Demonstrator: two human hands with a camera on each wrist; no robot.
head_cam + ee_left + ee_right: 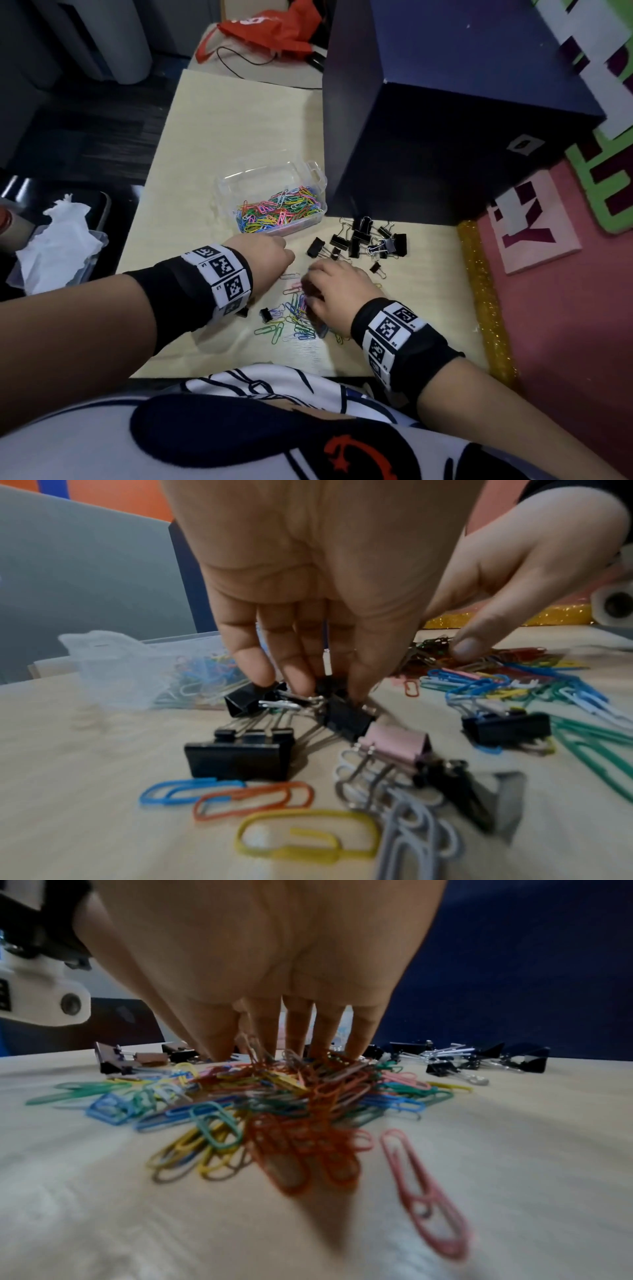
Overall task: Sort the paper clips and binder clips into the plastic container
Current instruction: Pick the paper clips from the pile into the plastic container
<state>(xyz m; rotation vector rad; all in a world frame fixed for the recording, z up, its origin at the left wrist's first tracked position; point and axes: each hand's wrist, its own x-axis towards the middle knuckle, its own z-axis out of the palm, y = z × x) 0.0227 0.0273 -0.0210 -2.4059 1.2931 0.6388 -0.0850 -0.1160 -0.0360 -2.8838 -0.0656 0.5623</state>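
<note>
Head | navy box behind binder clips | container left

Black wristbands with white square-coded marker blocks; white shirt with navy and red print.

head: high, looking down at table | wrists: low, close, along fingers | shared: paper clips

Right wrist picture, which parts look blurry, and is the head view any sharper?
Right wrist view: the near pink paper clip is smeared, while the paper clip pile under the right hand is clearer. Head view: sharper, though edges bend.
</note>
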